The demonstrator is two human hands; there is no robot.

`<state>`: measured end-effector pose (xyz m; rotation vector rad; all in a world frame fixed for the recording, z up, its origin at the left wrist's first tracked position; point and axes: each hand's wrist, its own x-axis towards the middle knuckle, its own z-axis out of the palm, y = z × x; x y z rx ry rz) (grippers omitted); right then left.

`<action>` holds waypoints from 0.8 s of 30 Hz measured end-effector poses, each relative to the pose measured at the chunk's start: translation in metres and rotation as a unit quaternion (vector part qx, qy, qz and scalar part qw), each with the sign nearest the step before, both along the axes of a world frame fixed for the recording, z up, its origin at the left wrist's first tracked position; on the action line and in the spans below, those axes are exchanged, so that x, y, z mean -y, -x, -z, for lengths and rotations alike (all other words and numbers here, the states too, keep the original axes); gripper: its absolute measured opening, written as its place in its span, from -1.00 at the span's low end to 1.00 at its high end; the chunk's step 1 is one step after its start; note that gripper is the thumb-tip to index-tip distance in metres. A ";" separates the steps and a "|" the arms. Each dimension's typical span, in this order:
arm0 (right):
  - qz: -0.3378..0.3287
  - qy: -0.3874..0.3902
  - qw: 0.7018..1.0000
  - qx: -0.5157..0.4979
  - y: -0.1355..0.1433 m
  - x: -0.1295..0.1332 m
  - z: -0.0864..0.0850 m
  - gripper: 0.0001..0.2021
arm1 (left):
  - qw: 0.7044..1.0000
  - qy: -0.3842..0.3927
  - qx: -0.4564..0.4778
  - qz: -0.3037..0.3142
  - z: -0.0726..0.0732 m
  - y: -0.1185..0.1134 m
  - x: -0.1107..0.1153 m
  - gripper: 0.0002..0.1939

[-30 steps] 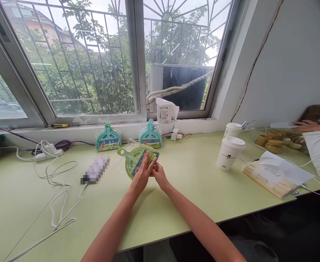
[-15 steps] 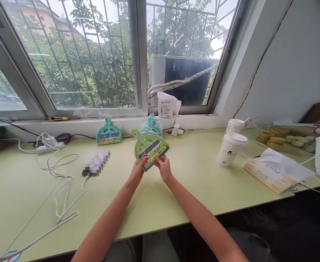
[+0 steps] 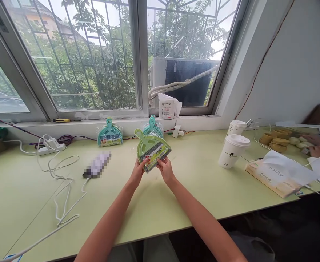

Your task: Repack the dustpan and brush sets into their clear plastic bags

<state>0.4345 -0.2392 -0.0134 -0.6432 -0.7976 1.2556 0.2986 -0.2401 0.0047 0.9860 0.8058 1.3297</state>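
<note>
both hands hold a green mini dustpan set (image 3: pixel 152 150), still in its clear wrapper, lifted above the middle of the pale green worktop (image 3: pixel 176 203). the left hand (image 3: pixel 138 171) pinches the lower left corner of the pack with fingers closed on it, and the right hand (image 3: pixel 164 169) grips the lower right edge the same way. the pack stands nearly upright, tilted a little, with its handle pointing up and to the left and its label facing the camera.

behind it, along the worktop's far edge under the window, two teal dustpan sets lean against the sill: one (image 3: pixel 110 133) to the left, the other (image 3: pixel 152 125) partly hidden behind the held pack. a white power strip (image 3: pixel 51 146) lies toward the far left edge, with white cables (image 3: pixel 64 196) trailing forward toward the near left corner. two white paper cups (image 3: pixel 233 150) stand toward the right, and a tissue pack (image 3: pixel 274 174) lies just beyond them near the right front edge. at the far right end, another person's hand (image 3: pixel 316 150) rests beside some small yellow bowls (image 3: pixel 275 140).
</note>
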 end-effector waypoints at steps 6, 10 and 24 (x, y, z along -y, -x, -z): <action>-0.050 -0.010 0.999 0.006 -0.007 0.000 -0.008 -0.51 | 0.995 -0.025 -0.070 0.059 -0.011 0.014 0.004 -0.41; -0.051 -0.014 0.998 0.020 -0.011 0.003 -0.011 -0.51 | 0.992 -0.065 -0.047 0.095 -0.019 0.017 0.007 -0.42; -0.021 -0.005 1.000 0.004 -0.004 0.000 -0.002 -0.55 | 0.997 -0.056 0.015 0.055 -0.013 0.004 0.010 -0.46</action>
